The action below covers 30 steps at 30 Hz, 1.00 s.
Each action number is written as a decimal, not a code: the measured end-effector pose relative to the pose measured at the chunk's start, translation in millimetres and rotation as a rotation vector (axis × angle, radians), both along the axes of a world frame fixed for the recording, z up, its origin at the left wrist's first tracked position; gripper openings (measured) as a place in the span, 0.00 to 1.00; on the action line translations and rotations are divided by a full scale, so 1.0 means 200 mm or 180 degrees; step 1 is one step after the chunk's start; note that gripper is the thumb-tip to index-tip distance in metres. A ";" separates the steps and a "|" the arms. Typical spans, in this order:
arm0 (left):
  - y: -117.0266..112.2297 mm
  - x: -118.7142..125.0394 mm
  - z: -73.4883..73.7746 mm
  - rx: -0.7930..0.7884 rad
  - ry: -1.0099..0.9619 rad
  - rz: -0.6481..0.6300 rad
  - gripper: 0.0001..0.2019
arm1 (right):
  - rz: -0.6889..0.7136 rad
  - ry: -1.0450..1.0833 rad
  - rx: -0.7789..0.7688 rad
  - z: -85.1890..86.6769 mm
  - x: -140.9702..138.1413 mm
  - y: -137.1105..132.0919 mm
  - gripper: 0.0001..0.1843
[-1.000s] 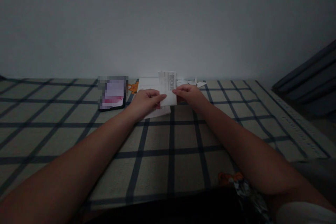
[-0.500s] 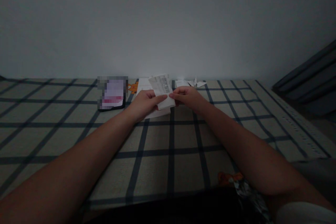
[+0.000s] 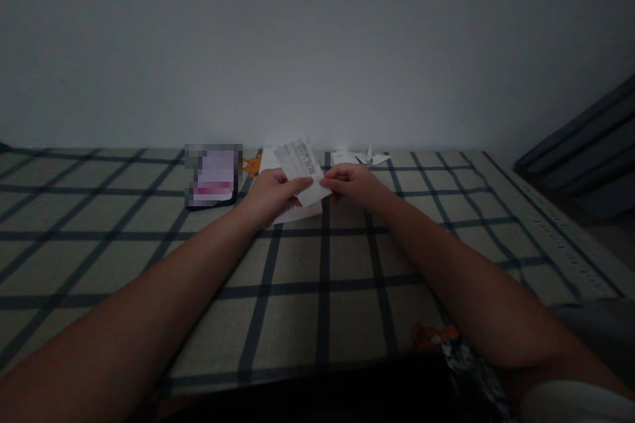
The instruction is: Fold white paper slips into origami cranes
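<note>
On a checked cloth (image 3: pixel 297 304), a phone (image 3: pixel 213 177) lies at nine o'clock of the left hand (image 3: pixel 270 195), which pinches a printed paper slip (image 3: pixel 302 168) against the right hand (image 3: pixel 354 184), gripping its three o'clock edge. Opposing pulls on the thin slip, held just above loose sheets (image 3: pixel 297 213), could tear it.

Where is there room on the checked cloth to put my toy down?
The widest bare patch of the checked cloth lies between the two forearms, below the printed paper held by the left hand and right hand. More room lies left of the tablet. It is crowded by the wall: tablet, paper sheets, folded paper bits.
</note>
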<state>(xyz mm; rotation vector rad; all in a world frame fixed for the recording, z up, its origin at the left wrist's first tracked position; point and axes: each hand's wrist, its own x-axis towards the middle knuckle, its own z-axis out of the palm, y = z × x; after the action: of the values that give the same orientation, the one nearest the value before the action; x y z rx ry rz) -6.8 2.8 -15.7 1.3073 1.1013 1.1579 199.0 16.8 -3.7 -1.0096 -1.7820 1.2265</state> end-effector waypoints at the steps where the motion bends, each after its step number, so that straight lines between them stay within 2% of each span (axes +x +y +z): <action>1: 0.00 0.00 0.00 -0.0007 0.0035 -0.0011 0.15 | 0.0005 0.0015 0.0002 0.00 0.00 0.00 0.10; 7: 0.00 -0.01 0.01 0.0074 -0.0240 0.0082 0.18 | 0.0032 0.0106 -0.0191 0.00 -0.01 -0.01 0.13; 12: 0.01 0.00 0.01 -0.0010 -0.0423 0.0086 0.19 | 0.0056 0.0091 0.0004 0.04 -0.01 -0.03 0.11; 16: 0.01 0.00 0.00 0.0010 -0.0613 0.0092 0.21 | 0.0083 0.0115 -0.0043 0.04 -0.02 -0.03 0.12; 21: 0.01 0.01 0.01 0.0125 -0.0825 0.0065 0.21 | 0.0265 0.0393 -0.0112 0.02 -0.02 -0.03 0.24; 24: 0.01 0.01 0.02 0.0122 -0.0902 0.0083 0.21 | 0.0428 0.0340 -0.0229 0.01 -0.02 -0.03 0.27; 27: 0.01 0.00 0.03 0.0073 -0.0778 0.0010 0.21 | 0.0402 0.0271 -0.0327 0.00 -0.02 -0.03 0.22; 30: 0.00 -0.01 0.02 0.0042 -0.0465 -0.0142 0.22 | 0.0227 0.0337 -0.0195 -0.01 -0.02 -0.02 0.14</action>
<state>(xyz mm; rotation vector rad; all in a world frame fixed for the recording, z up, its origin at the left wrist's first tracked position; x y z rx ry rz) -9.0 3.5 -11.4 1.2309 0.9549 1.2094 194.1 13.2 -5.0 -0.9048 -1.7205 1.3605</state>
